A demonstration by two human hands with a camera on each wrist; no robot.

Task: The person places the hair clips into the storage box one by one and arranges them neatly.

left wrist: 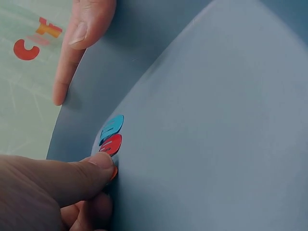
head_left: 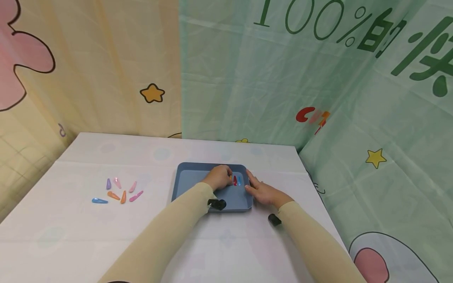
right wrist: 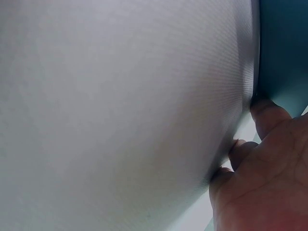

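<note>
My left hand [head_left: 217, 177] reaches into a blue-grey tray [head_left: 192, 175] and pinches an orange hair clip [left wrist: 114, 173] between thumb and finger, low over the tray floor. Most of that clip is hidden by the thumb. Beside it, in a row toward the tray's right wall, lie a red hair clip [left wrist: 112, 143] and a blue hair clip [left wrist: 113, 128]. At the tray's right rim, my right hand [head_left: 264, 192] touches the outer side with fingers extended; in the right wrist view its fingertips [right wrist: 269, 113] meet the tray's edge.
Left of the tray, several hair clips lie loose on the white-covered table [head_left: 148, 239]: a blue clip [head_left: 100, 201], an orange clip [head_left: 123, 197], a purple clip [head_left: 108, 184] and a pink clip [head_left: 136, 196] among them. Printed curtains [head_left: 226, 78] stand behind and to the right.
</note>
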